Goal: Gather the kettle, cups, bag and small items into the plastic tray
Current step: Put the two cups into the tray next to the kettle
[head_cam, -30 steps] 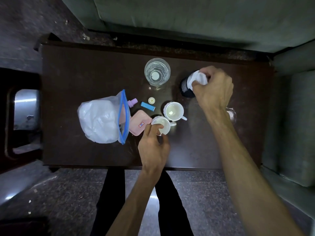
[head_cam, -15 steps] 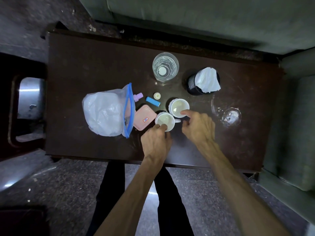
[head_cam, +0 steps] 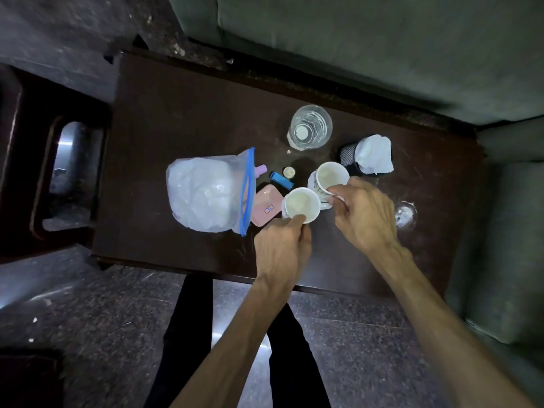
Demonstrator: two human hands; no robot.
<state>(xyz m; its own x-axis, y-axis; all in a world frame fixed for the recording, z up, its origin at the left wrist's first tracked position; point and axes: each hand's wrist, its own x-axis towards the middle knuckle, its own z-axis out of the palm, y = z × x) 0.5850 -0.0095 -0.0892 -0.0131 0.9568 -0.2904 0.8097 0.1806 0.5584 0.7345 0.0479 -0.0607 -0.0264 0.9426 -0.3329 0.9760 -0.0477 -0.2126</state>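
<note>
Two white cups are at the middle of the dark table (head_cam: 176, 119). My left hand (head_cam: 282, 248) grips the nearer cup (head_cam: 301, 204) by its rim. My right hand (head_cam: 363, 214) holds the farther, patterned cup (head_cam: 331, 179) by its handle, and it looks tilted and raised. A clear zip bag (head_cam: 206, 189) with a blue seal lies to the left. Beside it are a pink case (head_cam: 266, 206), a pink-capped bottle (head_cam: 260, 170), a blue tube (head_cam: 281, 180) and a small round lid (head_cam: 289, 172). No tray is in view.
A clear glass vessel (head_cam: 309, 128) stands at the back. A black mesh holder stuffed with white tissue (head_cam: 371, 156) is at the right, and a glass lid (head_cam: 404, 214) lies near the right edge. A grey sofa (head_cam: 353, 39) borders the table's far side and right.
My right hand left the tissue holder, came down to the farther cup and took its handle, lifting it. My left hand stayed on the nearer cup. The view shifted closer.
</note>
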